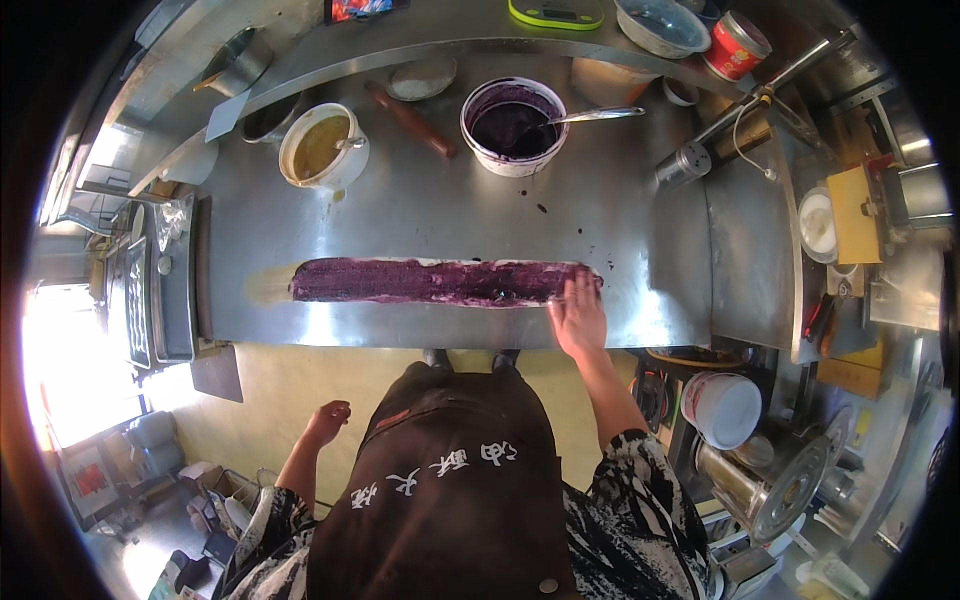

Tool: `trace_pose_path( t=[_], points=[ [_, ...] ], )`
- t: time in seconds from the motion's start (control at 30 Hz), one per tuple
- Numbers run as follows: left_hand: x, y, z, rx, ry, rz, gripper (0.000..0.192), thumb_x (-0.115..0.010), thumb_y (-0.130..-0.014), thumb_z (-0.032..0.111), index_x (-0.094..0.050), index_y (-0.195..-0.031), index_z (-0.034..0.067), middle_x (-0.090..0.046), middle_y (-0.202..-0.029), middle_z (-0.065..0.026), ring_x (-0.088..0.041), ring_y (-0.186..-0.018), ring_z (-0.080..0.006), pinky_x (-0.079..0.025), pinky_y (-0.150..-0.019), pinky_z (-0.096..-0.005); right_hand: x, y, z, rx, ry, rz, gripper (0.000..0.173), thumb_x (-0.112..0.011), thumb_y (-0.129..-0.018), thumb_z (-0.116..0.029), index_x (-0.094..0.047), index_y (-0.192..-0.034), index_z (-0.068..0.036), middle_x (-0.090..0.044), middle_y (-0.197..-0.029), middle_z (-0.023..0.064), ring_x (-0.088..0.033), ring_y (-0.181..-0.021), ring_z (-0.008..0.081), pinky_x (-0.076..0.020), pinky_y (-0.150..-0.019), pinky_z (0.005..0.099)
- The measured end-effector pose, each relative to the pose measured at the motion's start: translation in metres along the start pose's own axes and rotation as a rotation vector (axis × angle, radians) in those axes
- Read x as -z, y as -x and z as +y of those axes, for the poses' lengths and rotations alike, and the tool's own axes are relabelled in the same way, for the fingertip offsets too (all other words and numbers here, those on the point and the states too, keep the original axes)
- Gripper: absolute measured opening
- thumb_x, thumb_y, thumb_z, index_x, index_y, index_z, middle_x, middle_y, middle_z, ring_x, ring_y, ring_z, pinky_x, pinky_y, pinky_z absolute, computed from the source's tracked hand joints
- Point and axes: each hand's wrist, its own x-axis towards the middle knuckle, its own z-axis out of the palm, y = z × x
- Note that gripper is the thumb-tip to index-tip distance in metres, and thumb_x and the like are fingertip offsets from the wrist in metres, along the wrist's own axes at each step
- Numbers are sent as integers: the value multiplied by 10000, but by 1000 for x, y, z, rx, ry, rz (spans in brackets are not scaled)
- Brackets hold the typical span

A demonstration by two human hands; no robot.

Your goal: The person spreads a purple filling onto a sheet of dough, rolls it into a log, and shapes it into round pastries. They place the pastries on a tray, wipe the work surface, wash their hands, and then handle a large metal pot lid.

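Observation:
Across the steel worktop [450,217] in front of me lies a long flat dough strip [375,280], coated in purple paste with pale dough showing along its edges. My right hand [579,319] rests palm down on the strip's right end, fingers extended and slightly blurred, gripping nothing. Off the table, my left hand [328,421] hangs low beside my dark apron [450,517]; its fingers are curled and nothing shows in them. Beyond the strip stands a white tub [517,166] of dark purple paste [510,131], with a metal-handled utensil [600,115] leaning out.
A second tub [349,169] holds yellowish-brown paste and a spoon. Between the tubs lies a wooden rolling pin [412,121]. A shelf [450,41] overhangs the back, carrying a green kitchen scale [556,13] and a red can [735,49]. A metal shaker [684,161] stands right; trays [174,300] sit left.

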Motion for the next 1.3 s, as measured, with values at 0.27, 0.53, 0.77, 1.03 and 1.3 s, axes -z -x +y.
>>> trace_pose_path(
  t=[0.27, 0.53, 0.77, 1.03, 1.3],
  points=[
    [16, -10, -9, -73, -29, 7, 388, -652, -1020, 322, -706, -1281, 40, -771, -1011, -103, -728, -925, -187, -574, -865, -356, 9, 13, -9, -194, 74, 47, 739, -477, -1078, -477, -440, -1493, 133, -328, -1636, 354, -315, -1537, 485, -270, -1271, 537],
    [20, -10, -42, -7, -74, -41, 394, -652, -1015, 340, -707, -1293, 65, -775, -1003, -90, -733, -917, -193, -572, -865, -360, -7, 28, -67, -57, -46, 87, 793, -515, -1055, -489, -349, -1561, 98, -328, -1634, 344, -350, -1505, 500, -290, -1258, 543],
    [39, -8, -57, 17, -64, -32, 376, -643, -1040, 298, -692, -1296, 27, -775, -1066, -82, -740, -912, -179, -584, -866, -347, -30, -18, -134, -240, 79, 34, 819, -464, -1064, -548, -390, -1549, 109, -287, -1665, 335, -266, -1552, 498, -232, -1280, 554],
    [73, 9, -82, 76, -106, -26, 360, -644, -1033, 253, -693, -1302, 19, -777, -1073, -83, -741, -925, -182, -581, -874, -346, -73, -90, -300, -12, -96, -97, 845, -387, -1069, -607, -417, -1562, 79, -242, -1694, 322, -195, -1596, 456, -147, -1315, 528],
    [106, -2, -124, 64, -53, 10, 383, -680, -1005, 349, -724, -1281, 86, -788, -981, -91, -745, -926, -185, -576, -859, -355, -60, -82, -245, -57, -80, -36, 759, -528, -1046, -516, -427, -1554, 40, -300, -1688, 276, -275, -1581, 421, -301, -1265, 504]
  ],
)
